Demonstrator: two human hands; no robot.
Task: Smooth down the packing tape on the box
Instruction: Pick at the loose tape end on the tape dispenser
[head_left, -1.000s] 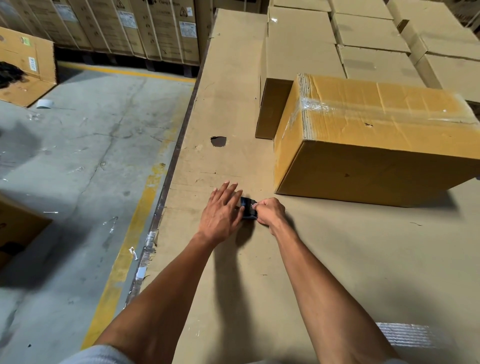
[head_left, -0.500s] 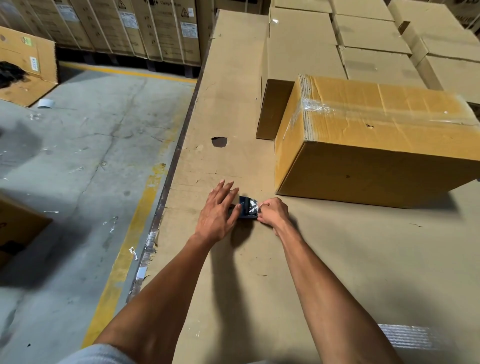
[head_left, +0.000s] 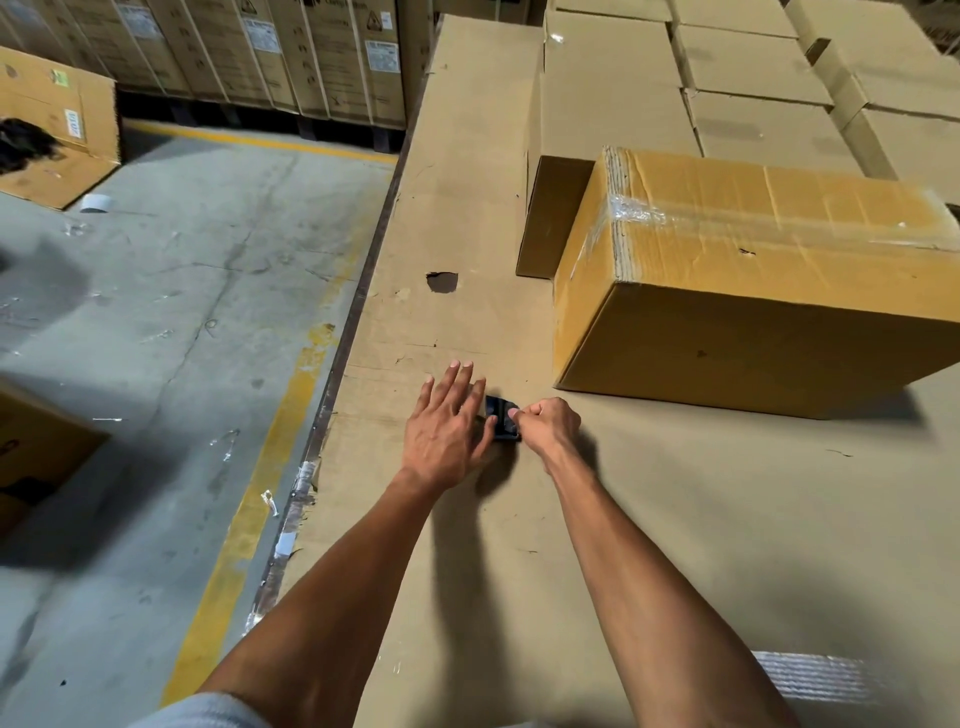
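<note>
A yellow-brown cardboard box (head_left: 753, 312) lies on the cardboard-covered work surface (head_left: 675, 519), at the right. Clear packing tape (head_left: 639, 213) runs along its top and wrinkles at the left end. In front of the box, a small dark tape dispenser (head_left: 501, 418) rests on the surface. My left hand (head_left: 447, 431) lies flat against the dispenser's left side with its fingers spread. My right hand (head_left: 548, 426) pinches the dispenser's right end with its fingers curled. Both hands are apart from the box.
Plain cardboard boxes (head_left: 727, 78) are packed in rows behind the taped box. A hole (head_left: 441, 281) breaks the surface near its left edge. Left of the edge lies concrete floor (head_left: 156, 338) with a yellow line (head_left: 260, 493), an open carton (head_left: 57, 130) and stacked cartons (head_left: 260, 52).
Both hands stay at the dispenser with only small finger shifts; my left hand has slid slightly up along it. The box has not moved.
</note>
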